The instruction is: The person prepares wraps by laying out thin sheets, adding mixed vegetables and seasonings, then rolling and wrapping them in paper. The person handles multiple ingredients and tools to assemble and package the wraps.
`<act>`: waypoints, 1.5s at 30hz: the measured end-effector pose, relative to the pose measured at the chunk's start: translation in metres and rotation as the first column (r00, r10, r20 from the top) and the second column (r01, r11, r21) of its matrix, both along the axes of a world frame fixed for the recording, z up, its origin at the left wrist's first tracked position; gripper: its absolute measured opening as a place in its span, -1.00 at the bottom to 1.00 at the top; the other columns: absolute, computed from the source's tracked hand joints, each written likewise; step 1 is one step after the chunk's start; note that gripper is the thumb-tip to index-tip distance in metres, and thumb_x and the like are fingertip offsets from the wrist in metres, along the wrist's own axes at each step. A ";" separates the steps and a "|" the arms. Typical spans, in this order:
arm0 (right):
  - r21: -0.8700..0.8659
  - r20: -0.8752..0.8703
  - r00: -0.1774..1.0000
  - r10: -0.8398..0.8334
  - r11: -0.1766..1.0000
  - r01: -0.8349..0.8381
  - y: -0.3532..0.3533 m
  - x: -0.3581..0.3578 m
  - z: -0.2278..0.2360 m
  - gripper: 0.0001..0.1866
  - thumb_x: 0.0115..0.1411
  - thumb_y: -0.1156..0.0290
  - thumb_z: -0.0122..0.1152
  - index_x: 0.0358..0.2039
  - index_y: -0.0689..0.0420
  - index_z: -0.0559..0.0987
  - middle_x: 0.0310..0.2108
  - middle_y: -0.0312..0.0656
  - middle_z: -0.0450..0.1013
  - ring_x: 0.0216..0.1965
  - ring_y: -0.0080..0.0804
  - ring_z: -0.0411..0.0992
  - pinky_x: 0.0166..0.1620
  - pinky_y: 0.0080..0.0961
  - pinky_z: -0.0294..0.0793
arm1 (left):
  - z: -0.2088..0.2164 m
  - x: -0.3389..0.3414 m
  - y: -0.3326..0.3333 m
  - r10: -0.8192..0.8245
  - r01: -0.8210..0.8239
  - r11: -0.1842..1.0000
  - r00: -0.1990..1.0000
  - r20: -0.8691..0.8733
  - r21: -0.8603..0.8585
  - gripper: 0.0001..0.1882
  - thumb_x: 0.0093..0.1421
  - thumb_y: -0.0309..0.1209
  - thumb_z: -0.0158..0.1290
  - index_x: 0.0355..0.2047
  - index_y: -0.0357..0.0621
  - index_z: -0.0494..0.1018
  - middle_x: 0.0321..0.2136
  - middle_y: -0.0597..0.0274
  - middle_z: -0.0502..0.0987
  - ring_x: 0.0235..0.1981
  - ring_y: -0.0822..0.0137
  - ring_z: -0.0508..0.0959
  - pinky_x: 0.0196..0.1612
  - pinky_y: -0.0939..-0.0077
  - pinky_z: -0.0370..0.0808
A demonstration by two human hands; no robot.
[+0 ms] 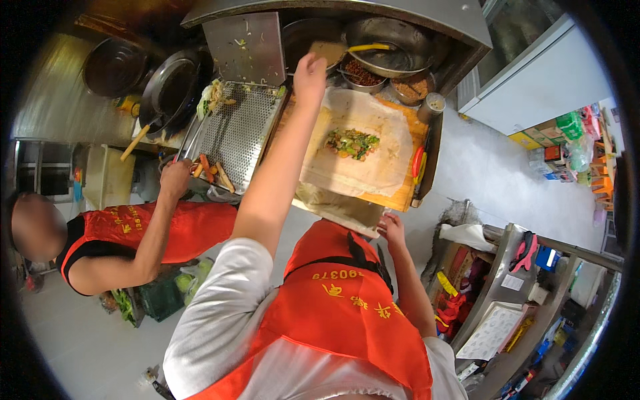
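Observation:
A thin round flatbread (393, 153) lies spread on a wooden board (400, 199). Chopped greens with orange and brown bits (352, 143) are heaped at its middle. Above the board's far left part, my left hand (310, 79) is closed at the fingertips on a flat tan square piece (328, 51), close to the pans; its grip is slightly blurred. My right hand (392, 228) is low at the near edge, its fingers apart beside the corner of a pale tray (347, 217) under the board. Nothing shows in that hand.
Bowls of red-brown topping (361, 72) and crumbly orange topping (413, 89) stand behind the board, near a large metal pan (390, 47). Left is a perforated metal tray (233, 133), where a co-worker's hand (175, 179) holds tongs. A cluttered shelf (513, 293) stands at right.

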State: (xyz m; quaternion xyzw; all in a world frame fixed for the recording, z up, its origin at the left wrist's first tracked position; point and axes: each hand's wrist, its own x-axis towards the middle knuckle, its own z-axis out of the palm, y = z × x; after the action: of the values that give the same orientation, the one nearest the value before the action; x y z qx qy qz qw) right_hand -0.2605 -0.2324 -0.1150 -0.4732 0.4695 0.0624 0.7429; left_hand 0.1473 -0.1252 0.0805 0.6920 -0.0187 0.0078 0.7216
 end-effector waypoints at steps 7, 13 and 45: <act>0.424 0.126 0.978 -0.168 0.900 0.101 0.034 0.054 0.002 -0.50 0.28 0.19 0.19 0.12 0.13 0.30 0.03 -0.10 0.39 0.09 -0.21 0.34 0.14 -0.27 0.39 | -0.144 -0.208 0.147 0.238 -0.187 0.968 0.892 -0.385 0.165 -0.81 0.32 -0.29 0.04 -0.17 -0.10 0.38 -0.47 0.42 0.38 -0.55 0.59 0.32 -0.49 0.68 0.29; 0.606 -0.003 0.994 -0.106 0.790 0.086 0.052 0.091 0.026 -0.33 0.27 -0.10 0.11 0.16 0.17 0.27 0.05 -0.10 0.41 0.12 -0.19 0.34 0.20 -0.28 0.32 | -0.133 -0.218 0.110 -0.057 -0.105 0.987 0.485 -0.873 -0.122 -0.64 0.27 -0.06 0.07 -0.17 -0.08 0.41 -0.49 0.25 0.45 -0.54 0.39 0.44 -0.47 0.56 0.48; 0.623 0.092 0.926 -0.365 0.747 0.233 0.087 0.098 0.039 -0.58 0.27 0.05 0.17 -0.04 0.07 0.40 -0.11 -0.20 0.43 -0.11 -0.37 0.42 -0.08 -0.43 0.50 | -0.109 -0.256 0.142 -0.184 -0.055 0.954 0.672 -0.718 -0.296 -0.81 0.22 -0.33 0.02 -0.50 -0.07 0.33 -0.50 0.26 0.47 -0.52 0.46 0.41 -0.45 0.57 0.36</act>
State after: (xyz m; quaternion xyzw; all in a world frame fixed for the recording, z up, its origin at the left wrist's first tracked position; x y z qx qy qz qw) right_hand -0.1624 -0.1458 -0.0761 -0.1345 0.4146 0.0380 0.8992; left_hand -0.1092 0.0165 -0.0284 0.5199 0.2506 -0.2955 0.7613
